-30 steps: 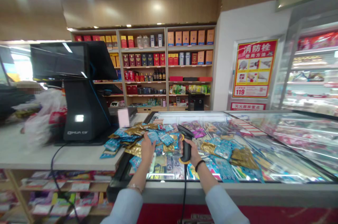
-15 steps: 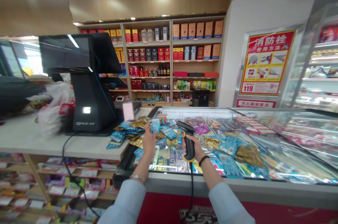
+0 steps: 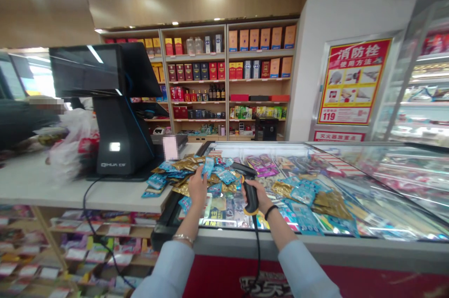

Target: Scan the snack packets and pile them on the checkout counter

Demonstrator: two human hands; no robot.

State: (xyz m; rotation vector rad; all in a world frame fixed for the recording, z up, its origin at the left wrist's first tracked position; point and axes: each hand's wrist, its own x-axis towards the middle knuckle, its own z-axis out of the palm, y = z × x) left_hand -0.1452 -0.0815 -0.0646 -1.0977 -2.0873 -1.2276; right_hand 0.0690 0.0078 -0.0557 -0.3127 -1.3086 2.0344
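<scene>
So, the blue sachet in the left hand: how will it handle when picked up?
Probably light: the left hand holds the sachet up in a small pinch. Likely floppy too, since those in the pile lie flat and overlap. The glossy film may well be slippery, so a loose pinch could let it slide.

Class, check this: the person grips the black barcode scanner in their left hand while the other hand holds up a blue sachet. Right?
Not quite: the black barcode scanner is in the right hand, not the left, as the head view shows. The left hand holds up the blue sachet.
</scene>
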